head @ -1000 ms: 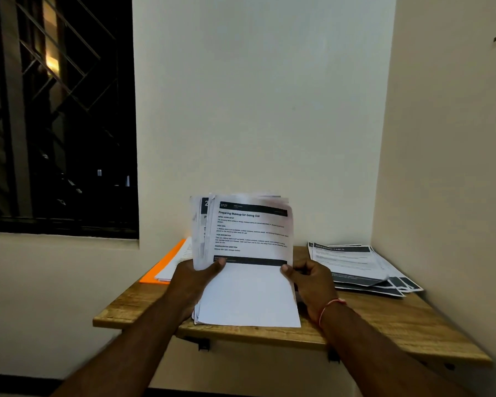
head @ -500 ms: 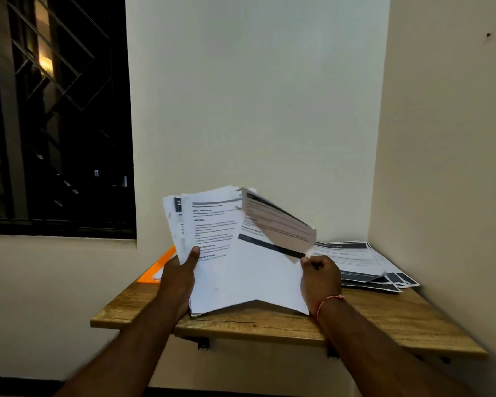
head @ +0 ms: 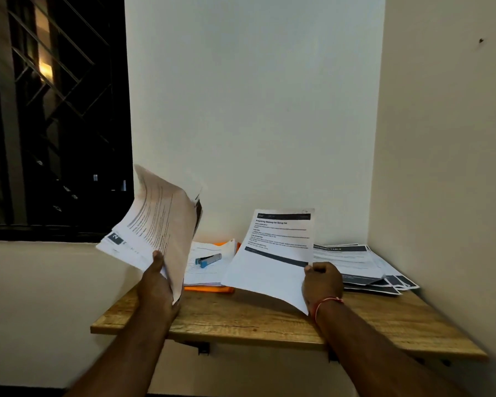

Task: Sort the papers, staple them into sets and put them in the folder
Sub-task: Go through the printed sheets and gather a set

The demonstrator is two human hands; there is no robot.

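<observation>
Holding a bunch of papers point(head: 155, 233) tight in my left hand point(head: 156, 285), I pinch one sheet point(head: 272, 259) with my right hand point(head: 322, 282), hands apart. Behind them, a blue stapler point(head: 208, 259) sits on papers on the orange folder point(head: 209, 288). More papers point(head: 355, 262) lie at the right of the wooden shelf point(head: 255, 319).

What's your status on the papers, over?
Left hand holds the stack, lifted left. Right hand holds one sheet over the shelf. Stapler sits on the folder pile, untouched. Nothing in the way.
</observation>
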